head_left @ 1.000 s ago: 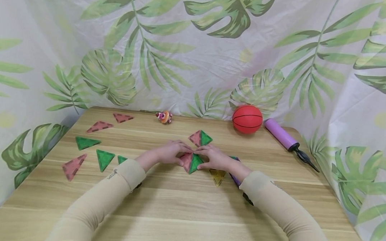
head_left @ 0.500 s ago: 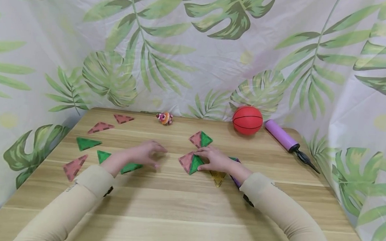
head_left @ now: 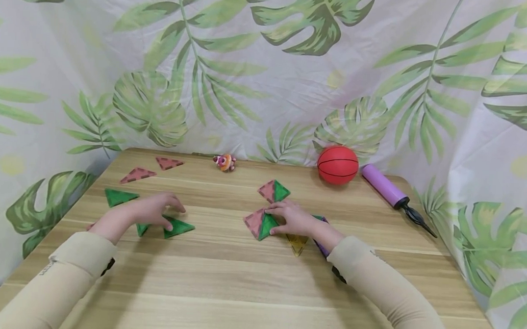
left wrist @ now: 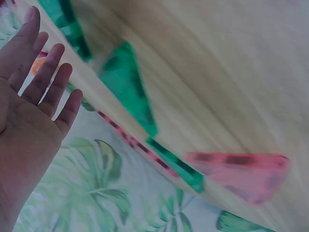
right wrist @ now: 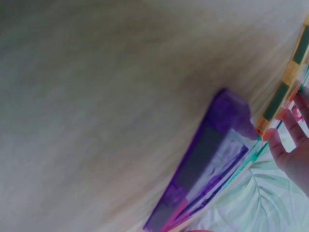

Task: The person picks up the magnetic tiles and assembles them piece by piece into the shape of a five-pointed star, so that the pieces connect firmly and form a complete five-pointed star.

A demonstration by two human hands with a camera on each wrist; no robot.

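Over the green triangular magnetic tiles on the left, my left hand [head_left: 153, 211] reaches with loosely spread fingers. Its thumb is at the near green tile [head_left: 179, 228]; whether it touches is unclear. In the left wrist view, that hand [left wrist: 36, 104] has its palm showing and grips nothing. My right hand [head_left: 294, 219] holds a green tile [head_left: 267, 224] between thumb and fingers, partly covering it. A pink tile [head_left: 254, 221] lies edge to edge with it. Beyond them is another pink tile [head_left: 267, 190] joined to a green one [head_left: 282, 191]. Under the right hand lies a yellow tile [head_left: 297, 243].
Purple tiles [right wrist: 198, 164] are beside the right wrist. Pink tiles [head_left: 138, 174] and a green one [head_left: 120, 196] lie at the table's left. Along the back are a small toy figure [head_left: 225, 162], a red ball [head_left: 337, 165] and a purple hand pump [head_left: 384, 186].
My left hand has let go of the pink tile in the middle and moved left to the green tiles. The right hand has stayed at the joined pair.
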